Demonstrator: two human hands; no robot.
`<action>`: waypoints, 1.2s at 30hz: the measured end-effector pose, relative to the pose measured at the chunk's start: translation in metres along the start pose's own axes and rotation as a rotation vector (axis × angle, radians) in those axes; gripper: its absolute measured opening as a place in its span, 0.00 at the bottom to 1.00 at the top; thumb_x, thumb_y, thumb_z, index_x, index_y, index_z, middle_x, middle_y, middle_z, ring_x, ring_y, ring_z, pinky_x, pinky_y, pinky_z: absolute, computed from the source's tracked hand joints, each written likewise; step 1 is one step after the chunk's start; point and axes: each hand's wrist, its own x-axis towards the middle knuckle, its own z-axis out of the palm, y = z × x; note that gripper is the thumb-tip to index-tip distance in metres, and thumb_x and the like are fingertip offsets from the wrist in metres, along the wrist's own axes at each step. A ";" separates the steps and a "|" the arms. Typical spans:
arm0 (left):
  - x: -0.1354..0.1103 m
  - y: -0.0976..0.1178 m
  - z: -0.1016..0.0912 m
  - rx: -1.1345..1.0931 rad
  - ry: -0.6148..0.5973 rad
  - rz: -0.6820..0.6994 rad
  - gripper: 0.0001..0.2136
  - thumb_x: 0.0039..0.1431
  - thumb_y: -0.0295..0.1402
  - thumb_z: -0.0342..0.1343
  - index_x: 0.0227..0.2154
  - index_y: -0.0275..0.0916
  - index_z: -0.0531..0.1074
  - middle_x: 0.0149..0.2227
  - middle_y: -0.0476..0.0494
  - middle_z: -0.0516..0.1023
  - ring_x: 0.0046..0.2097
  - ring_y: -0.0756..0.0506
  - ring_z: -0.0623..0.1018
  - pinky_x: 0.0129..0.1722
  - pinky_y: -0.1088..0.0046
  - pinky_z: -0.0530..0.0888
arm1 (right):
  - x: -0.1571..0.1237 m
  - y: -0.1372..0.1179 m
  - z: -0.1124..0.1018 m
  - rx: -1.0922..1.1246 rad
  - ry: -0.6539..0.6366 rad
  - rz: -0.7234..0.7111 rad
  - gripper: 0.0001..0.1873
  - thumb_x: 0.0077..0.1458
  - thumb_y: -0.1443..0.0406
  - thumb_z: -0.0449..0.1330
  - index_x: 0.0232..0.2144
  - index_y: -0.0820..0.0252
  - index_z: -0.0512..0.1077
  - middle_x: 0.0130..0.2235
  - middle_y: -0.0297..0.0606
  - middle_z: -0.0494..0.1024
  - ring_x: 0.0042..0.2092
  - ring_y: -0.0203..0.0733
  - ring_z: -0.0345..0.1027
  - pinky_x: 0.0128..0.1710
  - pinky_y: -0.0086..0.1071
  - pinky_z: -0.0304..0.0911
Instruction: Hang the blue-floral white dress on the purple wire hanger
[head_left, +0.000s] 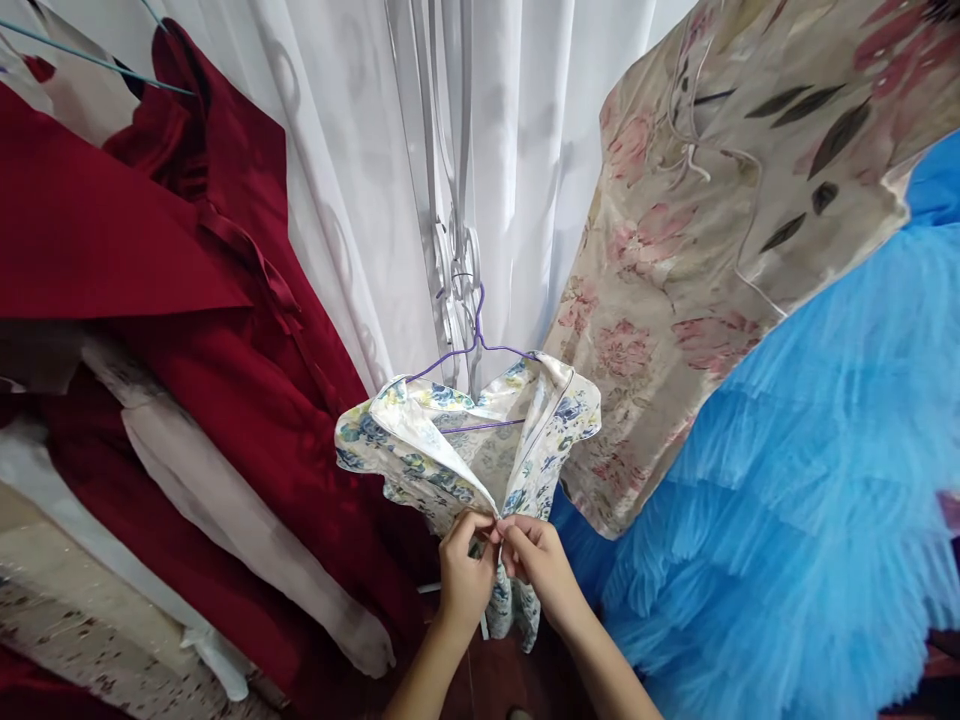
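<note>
A small white dress with blue and yellow flowers (420,440) hangs on a purple wire hanger (474,345) in front of a white curtain. My left hand (463,575) and my right hand (541,565) meet just below the open neckline. Both pinch the two front edges of the floral dress together, fingertips touching at the middle. The lower part of the dress is hidden behind my hands.
A dark red garment (187,300) hangs at the left over pale cloth (225,520). At the right hang a beige dress with pink flowers (675,270) and a bright blue tulle skirt (810,480). The white curtain (360,150) fills the back.
</note>
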 end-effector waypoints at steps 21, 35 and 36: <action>-0.021 0.004 0.011 -0.024 0.041 -0.100 0.06 0.63 0.34 0.56 0.34 0.38 0.73 0.33 0.44 0.76 0.37 0.45 0.77 0.39 0.73 0.71 | 0.065 -0.150 0.015 -0.057 -0.130 -0.391 0.14 0.57 0.57 0.58 0.32 0.63 0.76 0.14 0.27 0.67 0.16 0.30 0.51 0.17 0.26 0.45; 0.158 0.124 -0.067 0.234 0.057 0.497 0.08 0.67 0.33 0.52 0.39 0.38 0.76 0.37 0.43 0.79 0.41 0.44 0.77 0.43 0.68 0.72 | 0.073 -0.121 0.018 -0.349 0.043 -0.498 0.17 0.58 0.56 0.56 0.24 0.61 0.72 0.17 0.27 0.59 0.20 0.31 0.47 0.20 0.29 0.41; 0.160 0.122 -0.073 0.195 0.125 0.479 0.07 0.66 0.33 0.53 0.39 0.38 0.76 0.37 0.44 0.79 0.41 0.44 0.78 0.44 0.69 0.72 | 0.076 -0.111 0.017 -0.391 0.049 -0.476 0.18 0.57 0.56 0.56 0.22 0.61 0.71 0.17 0.27 0.59 0.20 0.32 0.47 0.20 0.29 0.40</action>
